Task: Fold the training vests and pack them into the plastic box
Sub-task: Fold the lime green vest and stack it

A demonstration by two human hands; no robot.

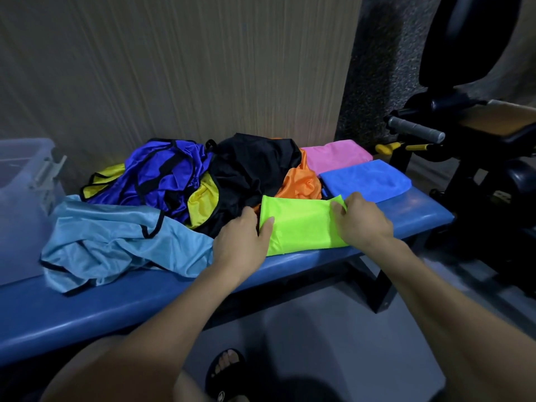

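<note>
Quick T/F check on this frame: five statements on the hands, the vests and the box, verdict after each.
1. Both hands hold the neon green folded vest. True: left hand and right hand grip its opposite ends.
2. The pink folded vest lies in the clear plastic box. False: it lies on the blue padded bench, at the far right end.
3. The bright blue folded vest lies in front of the pink one. True.
4. The black vest is neatly folded. False: it lies crumpled in the pile.
5. The light blue vest has black trim. True.
</note>
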